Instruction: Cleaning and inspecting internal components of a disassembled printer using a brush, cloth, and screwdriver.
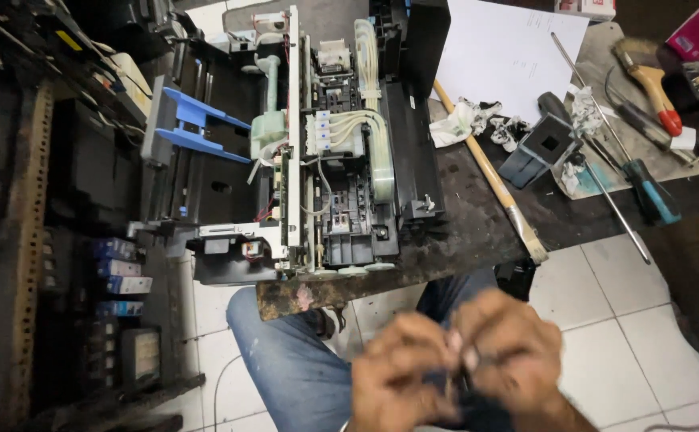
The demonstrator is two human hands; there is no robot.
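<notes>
From the head camera I see both hands low in the frame and smeared by motion blur, so fine detail is lost. My left hand (401,372) and right hand (509,352) are pressed together over my lap, fingers curled inward around a small dark object (463,392) pinched between them; I cannot make out what it is, and its lower part runs off the bottom edge along with my wrists. Both hands look closed on it, the fingertips meeting near the middle, though the blur keeps me from saying which fingers actually bear on it. Under them I see my jeans (301,376) and white floor tiles (645,352). Above, on the stained dark table (477,232), lies an opened inkjet printer (317,144) with its cover off, blue paper guides (197,124) to the left and pale ink tubes (369,120) looping across the carriage; its upper end is cut by the frame. To the right of it lie a long wooden-handled brush (489,180), crumpled stained tissue (465,120), a white paper sheet (509,52), a small black plastic box part (541,148), a blue-handled screwdriver (645,188) and a red-handled brush (653,84). The left side is dark shelving I can barely read.
</notes>
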